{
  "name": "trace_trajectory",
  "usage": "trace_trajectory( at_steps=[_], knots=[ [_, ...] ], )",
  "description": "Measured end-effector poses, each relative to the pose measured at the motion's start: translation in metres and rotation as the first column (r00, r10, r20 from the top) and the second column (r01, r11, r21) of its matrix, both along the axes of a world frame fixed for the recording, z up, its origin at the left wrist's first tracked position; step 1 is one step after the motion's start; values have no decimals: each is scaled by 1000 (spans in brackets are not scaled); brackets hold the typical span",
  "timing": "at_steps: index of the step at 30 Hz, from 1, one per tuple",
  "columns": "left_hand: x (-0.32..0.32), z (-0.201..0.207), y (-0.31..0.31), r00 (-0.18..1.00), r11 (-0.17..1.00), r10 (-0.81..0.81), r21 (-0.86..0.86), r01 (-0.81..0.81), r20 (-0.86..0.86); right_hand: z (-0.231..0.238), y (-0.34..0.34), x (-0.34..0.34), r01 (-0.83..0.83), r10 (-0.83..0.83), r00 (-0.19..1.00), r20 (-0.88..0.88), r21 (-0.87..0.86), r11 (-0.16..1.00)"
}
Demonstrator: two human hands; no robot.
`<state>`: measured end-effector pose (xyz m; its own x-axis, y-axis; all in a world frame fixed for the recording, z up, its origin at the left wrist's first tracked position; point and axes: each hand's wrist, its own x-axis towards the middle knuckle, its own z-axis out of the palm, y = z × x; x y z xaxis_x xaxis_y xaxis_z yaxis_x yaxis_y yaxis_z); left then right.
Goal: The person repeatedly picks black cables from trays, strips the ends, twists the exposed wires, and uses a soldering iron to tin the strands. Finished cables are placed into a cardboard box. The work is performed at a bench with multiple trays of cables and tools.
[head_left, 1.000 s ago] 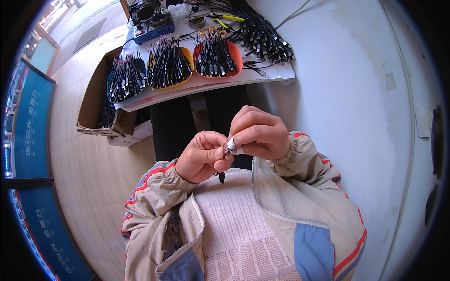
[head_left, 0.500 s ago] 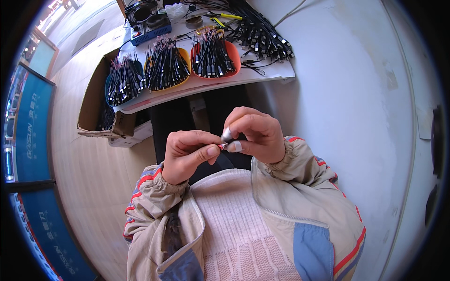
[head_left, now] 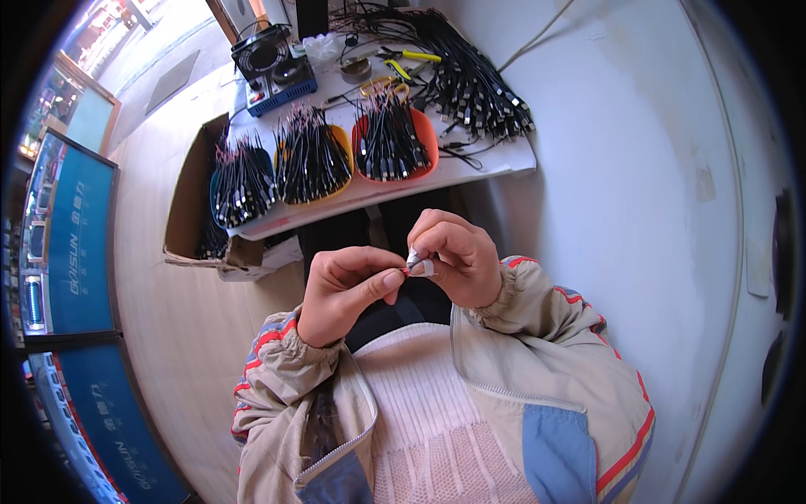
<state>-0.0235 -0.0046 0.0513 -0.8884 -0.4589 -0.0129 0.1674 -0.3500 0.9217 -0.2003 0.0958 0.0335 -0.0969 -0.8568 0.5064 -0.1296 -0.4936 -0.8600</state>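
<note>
The left hand (head_left: 346, 291) pinches a reddish wire end (head_left: 405, 271) pointing sideways to the right hand (head_left: 460, 260), whose white-wrapped grip, as best I can see, pinches its tip.

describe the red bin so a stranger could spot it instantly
Start at the white table across the top. Along its near edge, left to right, stand a teal bin, a yellow bin and the red bin, all packed with black cables. Only the last, rightmost, has red-orange walls.
</note>
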Motion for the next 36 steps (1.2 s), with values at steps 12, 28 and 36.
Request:
trace_trajectory(
  at_steps=[12,28,36],
  knots=[
    [-43,125,-81,918,717,350,-684,-134,188,14,-83,-65,-70,68,961,268,-4,998],
    [-222,-19,-299,901,-213,268,-891,401,342,-38,-102,-147,-7,-105,968,230,441,898],
    [-235,-45,-320,893,-228,274,-878,420,357,-48,-107,-152,12,-76,990,117,468,884]
  ],
)
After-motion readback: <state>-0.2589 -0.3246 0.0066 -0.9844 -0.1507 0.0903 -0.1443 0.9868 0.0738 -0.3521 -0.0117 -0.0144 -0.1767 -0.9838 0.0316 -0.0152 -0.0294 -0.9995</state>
